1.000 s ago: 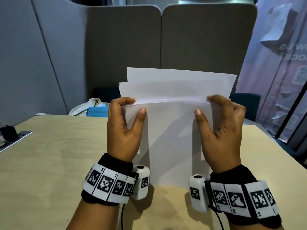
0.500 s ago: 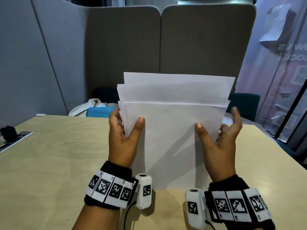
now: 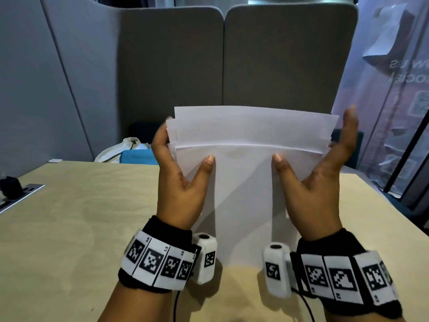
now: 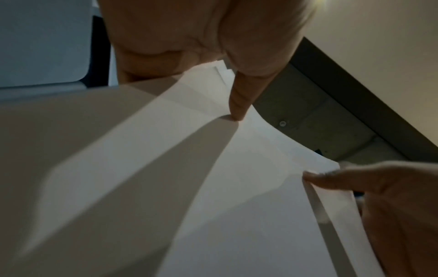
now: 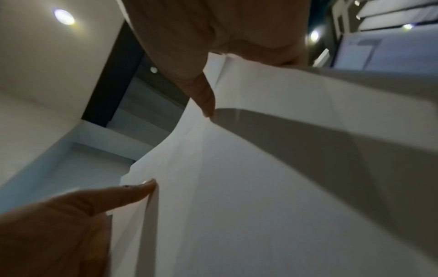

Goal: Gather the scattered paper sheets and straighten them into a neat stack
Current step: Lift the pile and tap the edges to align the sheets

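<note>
The sheets (image 3: 243, 194) are gathered and stand on the table (image 3: 69, 228), but their top edges are uneven. The left hand (image 3: 178, 189) pinches them; the right hand (image 3: 320, 189) is spread.

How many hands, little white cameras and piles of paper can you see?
hands: 2 (left hand, right hand)
cameras: 2
paper stack: 1
total: 5

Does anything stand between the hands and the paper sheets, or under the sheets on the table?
Nothing visible does. The left hand and right hand touch the paper sheets directly; their bottom edge seems to stand on the wooden table itself.
</note>
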Demonstrator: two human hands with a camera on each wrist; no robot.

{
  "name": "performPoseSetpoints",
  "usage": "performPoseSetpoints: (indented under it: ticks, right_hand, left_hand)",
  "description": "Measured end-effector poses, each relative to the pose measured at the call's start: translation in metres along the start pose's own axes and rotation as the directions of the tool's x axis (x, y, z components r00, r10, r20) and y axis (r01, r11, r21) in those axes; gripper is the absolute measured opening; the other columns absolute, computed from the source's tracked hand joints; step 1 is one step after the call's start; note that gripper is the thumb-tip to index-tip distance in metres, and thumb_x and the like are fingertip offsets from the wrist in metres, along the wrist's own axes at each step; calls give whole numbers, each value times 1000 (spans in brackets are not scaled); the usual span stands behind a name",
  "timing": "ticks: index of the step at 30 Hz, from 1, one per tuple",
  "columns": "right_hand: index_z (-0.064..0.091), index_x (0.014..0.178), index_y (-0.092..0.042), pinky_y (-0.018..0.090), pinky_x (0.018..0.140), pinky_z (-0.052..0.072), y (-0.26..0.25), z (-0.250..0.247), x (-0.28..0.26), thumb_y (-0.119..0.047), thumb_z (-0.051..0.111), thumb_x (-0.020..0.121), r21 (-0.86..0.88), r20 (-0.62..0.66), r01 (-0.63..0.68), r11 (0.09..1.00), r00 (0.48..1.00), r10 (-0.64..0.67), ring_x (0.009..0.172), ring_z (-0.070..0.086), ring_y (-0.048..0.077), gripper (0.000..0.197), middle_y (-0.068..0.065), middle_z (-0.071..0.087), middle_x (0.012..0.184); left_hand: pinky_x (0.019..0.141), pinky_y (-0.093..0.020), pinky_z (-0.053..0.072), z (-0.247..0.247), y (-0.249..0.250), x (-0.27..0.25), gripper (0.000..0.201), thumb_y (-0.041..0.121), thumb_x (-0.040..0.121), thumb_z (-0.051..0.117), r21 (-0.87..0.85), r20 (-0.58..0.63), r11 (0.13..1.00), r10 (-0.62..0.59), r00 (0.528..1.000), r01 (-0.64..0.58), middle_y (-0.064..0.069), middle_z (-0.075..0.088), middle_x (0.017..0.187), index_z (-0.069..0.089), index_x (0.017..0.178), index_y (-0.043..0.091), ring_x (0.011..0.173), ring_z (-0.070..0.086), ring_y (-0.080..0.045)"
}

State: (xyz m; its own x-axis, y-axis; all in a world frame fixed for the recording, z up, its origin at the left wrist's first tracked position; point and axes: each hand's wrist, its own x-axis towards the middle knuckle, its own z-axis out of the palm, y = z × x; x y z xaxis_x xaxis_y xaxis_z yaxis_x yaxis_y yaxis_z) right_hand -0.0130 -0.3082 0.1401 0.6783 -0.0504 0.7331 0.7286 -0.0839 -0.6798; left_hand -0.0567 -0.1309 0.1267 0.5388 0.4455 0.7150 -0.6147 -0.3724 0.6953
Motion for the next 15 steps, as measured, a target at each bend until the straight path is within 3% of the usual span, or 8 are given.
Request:
performPoseSetpoints:
  ticks: [1, 2, 4, 6, 7, 8, 12, 15]
  right_hand:
    - [4, 150, -31, 14, 105, 38, -5, 1, 5, -19, 66, 87, -57, 13, 51, 997, 999, -51, 133, 34, -8, 89, -20, 24, 147]
    - [8, 150, -34, 9, 104, 36, -9, 1, 10, -23, 66, 88, -111, 35, 88, 990, 996, -84, 130, 31, -14, 86, -20, 25, 144]
    - [20, 146, -43, -7, 85, 34, -14, 1, 18, -34, 65, 87, -209, 82, 89, 974, 994, -73, 112, 32, -25, 74, -18, 29, 126]
    - [38, 136, -43, -8, 76, 34, -13, 0, 22, -41, 65, 85, -306, 79, 91, 948, 994, -70, 101, 35, -19, 58, -11, 30, 118]
    - [45, 130, -40, -8, 75, 34, -12, 0, 23, -42, 65, 84, -336, 72, 103, 936, 994, -83, 98, 34, -18, 50, -9, 32, 116]
    - [51, 124, -36, -8, 76, 34, -9, 0, 22, -41, 66, 84, -348, 69, 117, 930, 993, -99, 97, 34, -19, 43, -7, 32, 115]
    - [60, 117, -31, -8, 84, 30, -3, -2, 12, -32, 67, 85, -326, 76, 149, 934, 988, -131, 104, 34, -17, 32, -1, 35, 117]
    - [54, 126, -37, -8, 86, 28, 0, -3, 8, -26, 65, 88, -290, 57, 140, 947, 990, -129, 107, 32, -16, 42, -1, 33, 120]
  left_hand:
    - [97, -31, 52, 1, 4, 4, 80, 9, 86, 68, -1, 0, 999, 39, 999, -39, 6, 38, 143, 15, 143, 29, 126, 49, -7]
    - [100, -37, 51, 1, 7, 8, 81, 10, 87, 67, 14, -2, 996, 83, 997, -82, 2, 31, 150, 14, 143, 33, 131, 46, -12]
    - [104, -44, 47, 1, 10, 16, 79, 20, 90, 65, 105, 9, 982, 155, 988, -155, 11, 23, 155, 14, 145, 42, 138, 37, -14]
    - [103, -24, 46, 2, 10, 21, 65, 25, 92, 60, 192, 18, 967, 170, 985, -170, 23, 30, 144, 25, 146, 37, 133, 35, 7]
    - [96, -10, 44, 1, 8, 22, 57, 25, 93, 59, 212, 21, 963, 168, 986, -169, 21, 36, 136, 33, 144, 33, 124, 37, 17]
    - [90, -5, 44, 0, 6, 22, 50, 25, 94, 58, 217, 17, 962, 165, 986, -165, 17, 41, 130, 39, 140, 31, 117, 40, 19]
    - [93, -30, 53, -5, 0, 17, 36, 30, 94, 56, 188, 0, 973, 137, 991, -134, 5, 50, 129, 47, 129, 32, 117, 53, -6]
    - [86, -28, 57, -6, -2, 12, 29, 30, 94, 55, 177, 5, 975, 133, 991, -132, -2, 50, 125, 47, 122, 30, 111, 55, -10]
